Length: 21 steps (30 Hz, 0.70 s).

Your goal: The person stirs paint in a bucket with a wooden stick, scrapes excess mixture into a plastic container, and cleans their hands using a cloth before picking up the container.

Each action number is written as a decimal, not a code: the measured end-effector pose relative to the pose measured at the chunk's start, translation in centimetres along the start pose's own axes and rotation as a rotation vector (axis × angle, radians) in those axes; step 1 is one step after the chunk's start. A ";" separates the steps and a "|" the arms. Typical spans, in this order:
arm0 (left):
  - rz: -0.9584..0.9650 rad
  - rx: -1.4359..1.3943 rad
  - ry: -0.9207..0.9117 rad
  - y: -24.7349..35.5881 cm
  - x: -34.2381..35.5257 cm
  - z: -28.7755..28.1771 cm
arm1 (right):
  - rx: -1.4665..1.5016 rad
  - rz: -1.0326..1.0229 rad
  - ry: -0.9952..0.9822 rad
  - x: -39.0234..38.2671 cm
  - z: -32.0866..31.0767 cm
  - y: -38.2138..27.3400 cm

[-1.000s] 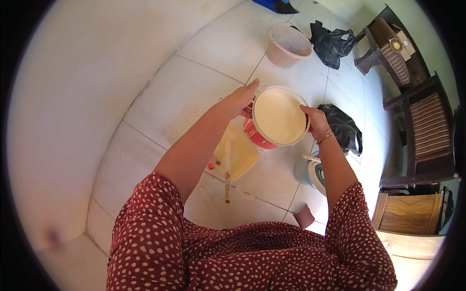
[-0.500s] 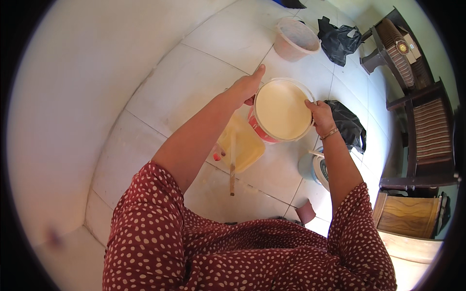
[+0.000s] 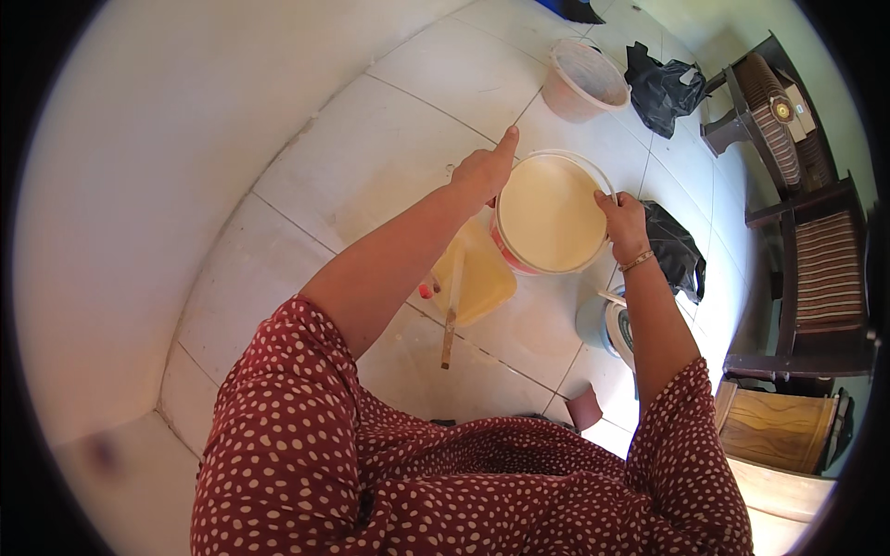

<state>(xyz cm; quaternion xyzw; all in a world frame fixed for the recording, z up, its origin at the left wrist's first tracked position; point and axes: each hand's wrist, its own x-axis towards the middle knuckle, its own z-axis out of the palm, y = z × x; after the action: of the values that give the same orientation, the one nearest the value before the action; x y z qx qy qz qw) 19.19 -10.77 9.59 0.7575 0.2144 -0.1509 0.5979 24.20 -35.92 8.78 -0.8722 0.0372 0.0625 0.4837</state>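
Observation:
A round bucket of cream paint (image 3: 553, 215), white-rimmed with red on its side, is between my hands. My right hand (image 3: 625, 225) grips its right rim, thumb on top, next to the raised white handle. My left hand (image 3: 489, 170) is at the left side; one digit points up along the rim and the other fingers curl against the wall, partly hidden. Whether the base touches the floor, I cannot tell. Left of the bucket and nearer me lies a yellow tray (image 3: 491, 287) with a flat wooden stick (image 3: 451, 320) across it. A small red-ended thing (image 3: 427, 289) shows beside my left forearm.
Beyond the bucket stand a pale pink bucket (image 3: 573, 88) and a black plastic bag (image 3: 660, 93). Another black bag (image 3: 675, 250) and a blue container (image 3: 595, 321) are at the right. Dark wooden chairs (image 3: 820, 269) line the right side; a white wall (image 3: 185, 167) rises on the left.
The bucket and both hands sit slightly farther right in view, along with the surroundings. My left fingers show less under the rim. Both hands stay at the bucket.

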 end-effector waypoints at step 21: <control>0.007 0.015 -0.026 -2.8 0.3 0.7 | -0.281 -0.210 0.105 -1.2 0.2 -0.3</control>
<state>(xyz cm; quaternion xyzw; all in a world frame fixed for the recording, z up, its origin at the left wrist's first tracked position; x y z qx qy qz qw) 18.04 -10.89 6.93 0.7605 0.2031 -0.1603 0.5956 23.06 -35.55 9.08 -0.9323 -0.0379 -0.0295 0.3585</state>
